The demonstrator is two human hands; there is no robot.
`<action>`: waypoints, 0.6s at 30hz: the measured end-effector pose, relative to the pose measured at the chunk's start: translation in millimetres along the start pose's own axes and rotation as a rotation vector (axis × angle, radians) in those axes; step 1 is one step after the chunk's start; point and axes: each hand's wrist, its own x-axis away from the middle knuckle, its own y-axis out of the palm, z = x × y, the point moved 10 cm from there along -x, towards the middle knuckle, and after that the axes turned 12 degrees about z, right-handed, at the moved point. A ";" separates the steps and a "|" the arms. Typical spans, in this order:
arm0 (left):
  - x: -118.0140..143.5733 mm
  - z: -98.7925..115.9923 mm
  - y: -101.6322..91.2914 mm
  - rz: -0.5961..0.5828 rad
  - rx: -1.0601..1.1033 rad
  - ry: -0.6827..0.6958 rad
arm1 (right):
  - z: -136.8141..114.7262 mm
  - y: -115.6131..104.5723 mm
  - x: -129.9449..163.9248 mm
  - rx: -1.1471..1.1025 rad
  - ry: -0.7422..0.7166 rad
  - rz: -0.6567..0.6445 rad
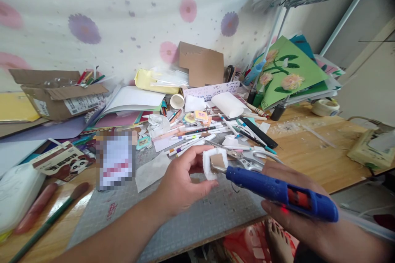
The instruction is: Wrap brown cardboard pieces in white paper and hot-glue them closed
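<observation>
Between the thumb and fingers of my left hand [182,181] is a small squarish white piece [206,163] with a fuzzy edge and a brown cardboard-like middle. My right hand [296,213] is wrapped round a blue hot glue gun [256,183], with a clear glue stick [367,226] coming out of its back. The metal nozzle meets the brown middle of the white piece. A small red light glows on the gun's side. Just behind both hands lie silver-handled scissors [249,158], partly hidden by the gun.
Pens and markers [197,133] are strewn over the grey cutting mat [123,222] behind my hands. An open cardboard box [61,92] stands back left, a paper cup [177,101] lies at the back, and green flower-decorated card [290,70] leans at right.
</observation>
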 end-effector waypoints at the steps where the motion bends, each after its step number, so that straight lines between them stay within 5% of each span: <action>1: -0.3 -0.1 -0.1 0.002 0.004 -0.004 | 0.5 1.2 0.9 -0.006 0.008 -0.015; 8: -0.8 -1.4 -1.2 0.009 -0.006 -0.010 | 4.2 9.1 6.9 -0.022 0.030 -0.105; 18: 1.0 4.3 3.2 -0.024 -0.050 0.019 | 9.3 -6.7 2.2 -0.027 0.045 0.137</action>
